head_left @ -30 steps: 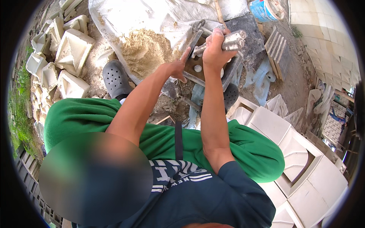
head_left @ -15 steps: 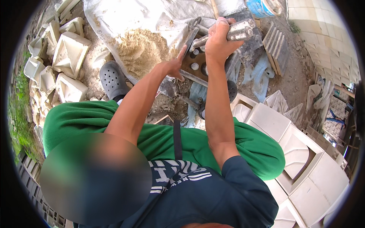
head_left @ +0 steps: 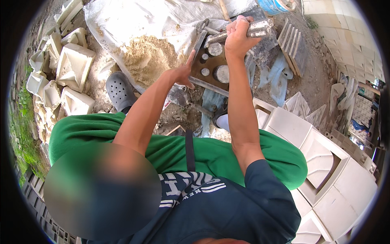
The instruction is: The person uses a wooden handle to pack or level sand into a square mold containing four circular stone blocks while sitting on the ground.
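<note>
My right hand (head_left: 237,34) is closed around a grey metal handle bar (head_left: 260,28) at the top of a dark metal mould frame (head_left: 211,67) with round plugs inside. My left hand (head_left: 185,73) rests against the left edge of that frame, fingers pressed on its metal rim (head_left: 199,40). The frame is tilted up in front of me above the ground. Below the arms are my green trousers (head_left: 211,152) and a dark blue shirt (head_left: 227,203).
A sand heap (head_left: 148,59) lies on a white sack sheet (head_left: 130,20) at the left. Pale cast blocks (head_left: 73,67) are stacked far left, white moulded blocks (head_left: 321,162) at the right. A grey clog (head_left: 120,89), a blue bucket (head_left: 276,6) and a slatted metal piece (head_left: 294,44) lie nearby.
Both hands have lifted farther away from me, raising the metal frame toward the top of the view. The right hand kept its grip on the handle bar.
</note>
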A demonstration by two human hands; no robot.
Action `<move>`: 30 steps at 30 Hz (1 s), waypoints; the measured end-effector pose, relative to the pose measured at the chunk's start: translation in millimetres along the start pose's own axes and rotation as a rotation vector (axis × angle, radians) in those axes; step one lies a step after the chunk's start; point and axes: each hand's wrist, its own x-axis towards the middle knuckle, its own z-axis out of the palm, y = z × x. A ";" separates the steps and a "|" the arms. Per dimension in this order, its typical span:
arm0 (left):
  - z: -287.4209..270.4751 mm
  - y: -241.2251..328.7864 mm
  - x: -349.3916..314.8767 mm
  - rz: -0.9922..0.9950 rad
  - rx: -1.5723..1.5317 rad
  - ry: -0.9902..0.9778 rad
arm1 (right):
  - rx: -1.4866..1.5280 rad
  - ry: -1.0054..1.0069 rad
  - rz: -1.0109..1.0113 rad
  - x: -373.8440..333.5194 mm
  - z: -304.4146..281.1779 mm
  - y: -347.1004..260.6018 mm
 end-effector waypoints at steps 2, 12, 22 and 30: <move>-3.2 0.7 -2.7 -0.058 -0.003 -0.047 | 0.015 -0.032 -0.035 2.1 3.2 -9.8; -2.4 1.0 -2.4 -0.073 -0.055 -0.091 | -0.057 0.013 -0.026 -6.7 0.2 -1.4; -1.8 0.2 -2.5 -0.033 -0.003 -0.021 | -0.016 -0.047 -0.077 -2.1 0.3 -4.2; 0.3 1.6 -5.2 0.011 0.016 0.039 | -0.224 -0.091 -0.163 0.3 3.8 14.5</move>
